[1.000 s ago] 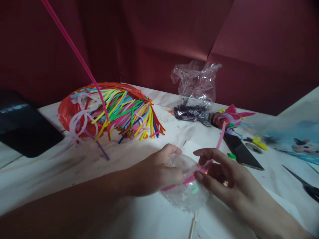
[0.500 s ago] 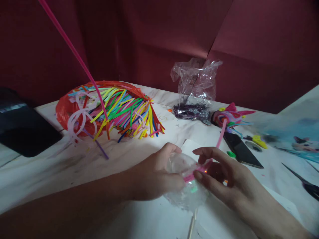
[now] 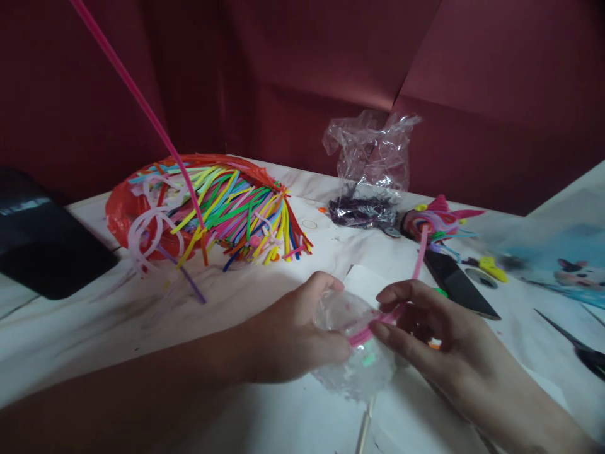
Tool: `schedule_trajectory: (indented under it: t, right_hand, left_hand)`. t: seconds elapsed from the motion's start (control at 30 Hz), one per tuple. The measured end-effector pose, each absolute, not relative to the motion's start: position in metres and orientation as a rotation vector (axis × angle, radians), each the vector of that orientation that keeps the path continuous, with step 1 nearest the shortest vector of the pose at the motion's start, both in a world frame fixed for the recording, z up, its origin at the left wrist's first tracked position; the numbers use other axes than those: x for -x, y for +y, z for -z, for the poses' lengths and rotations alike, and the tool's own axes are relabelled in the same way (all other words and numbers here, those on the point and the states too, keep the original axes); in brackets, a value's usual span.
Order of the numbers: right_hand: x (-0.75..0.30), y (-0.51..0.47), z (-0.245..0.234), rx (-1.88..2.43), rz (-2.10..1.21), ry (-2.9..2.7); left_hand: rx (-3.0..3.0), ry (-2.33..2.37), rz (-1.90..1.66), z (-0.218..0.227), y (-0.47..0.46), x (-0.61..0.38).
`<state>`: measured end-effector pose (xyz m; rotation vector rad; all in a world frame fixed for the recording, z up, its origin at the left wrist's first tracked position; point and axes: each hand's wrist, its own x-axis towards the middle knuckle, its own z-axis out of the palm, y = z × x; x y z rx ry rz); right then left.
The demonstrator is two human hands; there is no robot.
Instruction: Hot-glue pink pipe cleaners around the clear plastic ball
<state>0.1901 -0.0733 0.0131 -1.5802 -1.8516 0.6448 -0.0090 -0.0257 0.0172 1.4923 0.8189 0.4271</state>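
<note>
My left hand (image 3: 307,334) is closed around a clear, rounded plastic piece (image 3: 347,309) whose exact kind I cannot make out. Across its middle runs a band of pink pipe cleaner (image 3: 362,337), with a small green patch below it. Thumb and fingers of my right hand (image 3: 439,340) pinch the same pipe cleaner at the band's right side. Its free length rises behind these fingers. A thin pale stick (image 3: 363,434) shows under the plastic piece.
Colourful pipe cleaners (image 3: 236,214) spill from a red bag (image 3: 120,211) at the left. A black device (image 3: 47,246) lies further left. Behind stands a clear bag (image 3: 373,157) with dark purple strands. At right are a pink craft figure (image 3: 432,221), a phone (image 3: 458,284) and scissors (image 3: 583,353).
My right hand has shifted slightly to the right along the pink pipe cleaner, baring more of the band. My left hand and the plastic piece stay nearly still.
</note>
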Motion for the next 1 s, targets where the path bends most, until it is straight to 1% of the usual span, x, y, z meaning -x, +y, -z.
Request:
schedule_trajectory:
  t: [0.2,0.37,0.63,1.0]
  right_hand:
    - [-0.200,-0.066,-0.012,1.483,-0.930,-1.784]
    - [-0.211,-0.063,-0.009,1.447,-1.053,-1.780]
    - [-0.205,-0.055,-0.007,1.367,-1.046,-1.702]
    - [-0.207,-0.049,-0.004,1.315,-1.270,-1.654]
  left_hand:
    - [-1.486,0.815,-0.432,-0.016,-0.025,0.011]
    - [-1.517,0.802,-0.439,-0.013,-0.025,0.011]
    - [-1.513,0.772,-0.422,-0.018,-0.025,0.012]
    - [-1.545,0.768,-0.395,-0.024,-0.020,0.013]
